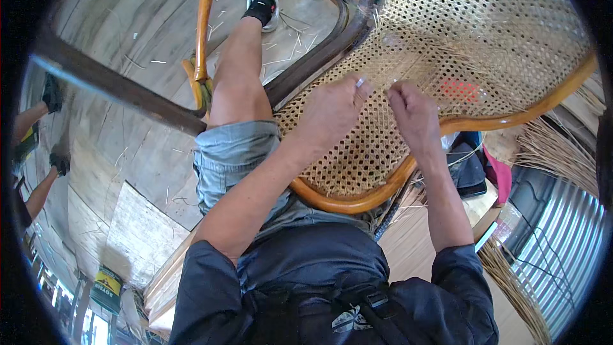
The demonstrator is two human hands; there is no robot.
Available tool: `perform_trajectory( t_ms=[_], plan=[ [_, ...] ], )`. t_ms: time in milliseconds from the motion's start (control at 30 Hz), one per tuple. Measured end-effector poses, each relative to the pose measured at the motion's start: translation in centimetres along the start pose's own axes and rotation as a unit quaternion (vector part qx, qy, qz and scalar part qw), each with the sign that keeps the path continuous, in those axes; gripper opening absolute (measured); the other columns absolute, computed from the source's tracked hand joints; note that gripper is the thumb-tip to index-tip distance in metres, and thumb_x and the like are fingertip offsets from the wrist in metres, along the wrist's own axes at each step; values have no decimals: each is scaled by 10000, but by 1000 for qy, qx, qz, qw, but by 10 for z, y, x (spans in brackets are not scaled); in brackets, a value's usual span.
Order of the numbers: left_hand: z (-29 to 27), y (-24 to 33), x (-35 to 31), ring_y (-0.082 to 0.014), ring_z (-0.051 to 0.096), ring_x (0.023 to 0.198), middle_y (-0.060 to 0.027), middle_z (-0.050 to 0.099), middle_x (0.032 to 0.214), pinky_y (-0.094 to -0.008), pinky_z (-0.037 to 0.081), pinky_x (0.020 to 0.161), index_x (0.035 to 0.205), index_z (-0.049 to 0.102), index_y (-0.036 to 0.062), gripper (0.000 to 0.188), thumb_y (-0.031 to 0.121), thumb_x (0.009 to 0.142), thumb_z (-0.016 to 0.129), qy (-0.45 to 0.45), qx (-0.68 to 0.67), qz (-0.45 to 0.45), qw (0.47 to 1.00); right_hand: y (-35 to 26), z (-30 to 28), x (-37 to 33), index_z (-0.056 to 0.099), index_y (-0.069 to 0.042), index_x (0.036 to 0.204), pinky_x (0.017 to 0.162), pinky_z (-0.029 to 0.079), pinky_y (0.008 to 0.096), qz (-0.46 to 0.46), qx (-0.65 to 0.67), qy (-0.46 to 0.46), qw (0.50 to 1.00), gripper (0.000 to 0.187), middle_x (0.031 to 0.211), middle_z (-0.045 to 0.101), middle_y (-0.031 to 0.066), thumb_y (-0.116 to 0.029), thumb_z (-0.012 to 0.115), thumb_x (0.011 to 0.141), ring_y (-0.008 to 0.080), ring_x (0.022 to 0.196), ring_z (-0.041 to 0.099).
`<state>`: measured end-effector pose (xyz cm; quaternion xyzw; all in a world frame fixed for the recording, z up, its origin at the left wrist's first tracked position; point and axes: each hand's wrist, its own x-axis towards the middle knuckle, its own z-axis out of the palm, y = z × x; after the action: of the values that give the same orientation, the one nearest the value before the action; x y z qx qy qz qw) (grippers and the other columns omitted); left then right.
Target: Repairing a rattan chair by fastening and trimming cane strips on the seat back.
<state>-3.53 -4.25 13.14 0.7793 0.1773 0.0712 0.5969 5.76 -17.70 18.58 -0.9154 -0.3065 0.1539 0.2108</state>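
Observation:
A woven cane panel (357,153) in a curved, orange-brown frame (348,204) lies over my lap and stretches away to the far right. My left hand (332,112) is above its near part, thumb and fingers pinched together, with a small whitish spot at the fingertips. Close by on the right, my right hand (415,115) is also closed, knuckles up, its fingertips turned toward the left hand. A narrow gap parts the two hands. Whether a thin strand is held in either pinch is too small to tell. Red patches show on the weave right of my right hand.
A dark curved frame piece (306,67) and a dark pole (115,92) cross the left side. Cane scraps litter the wooden floor (147,45). Bundled strips (555,153), pink cloth (498,176) and corrugated metal (568,249) lie right. Another person's legs (38,198) show far left.

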Motion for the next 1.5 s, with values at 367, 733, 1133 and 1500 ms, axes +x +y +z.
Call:
perform_trajectory(
  t_ms=[367,733,1133,1500],
  plan=[
    [-18,-71,90,-378,597,829,-223,620,878,-437,472,700,987,566,19,245,215,893,452,-1,78,-77,994,46,20,117,577,-58,908,700,471,490,111,-279,-2,954,292,841,614,213,-322,457,879,394,790,596],
    [5,-79,160,-370,613,830,-191,640,870,-431,486,730,988,615,45,270,248,872,480,6,115,90,989,52,24,128,591,-36,837,690,484,481,88,-267,2,960,236,842,616,208,-253,496,839,401,790,598],
    [28,-62,180,-363,629,813,-164,648,868,-463,507,716,863,648,63,240,200,814,457,-43,227,11,973,63,34,131,578,-56,867,698,485,492,84,-286,27,954,207,840,624,194,-241,488,845,395,802,604],
    [30,-58,188,-295,634,903,-126,665,933,-402,506,771,917,664,53,231,170,777,523,-82,230,24,969,73,36,129,599,-79,838,674,510,478,36,-314,48,948,179,772,631,214,-216,483,846,397,756,624]
  ],
)
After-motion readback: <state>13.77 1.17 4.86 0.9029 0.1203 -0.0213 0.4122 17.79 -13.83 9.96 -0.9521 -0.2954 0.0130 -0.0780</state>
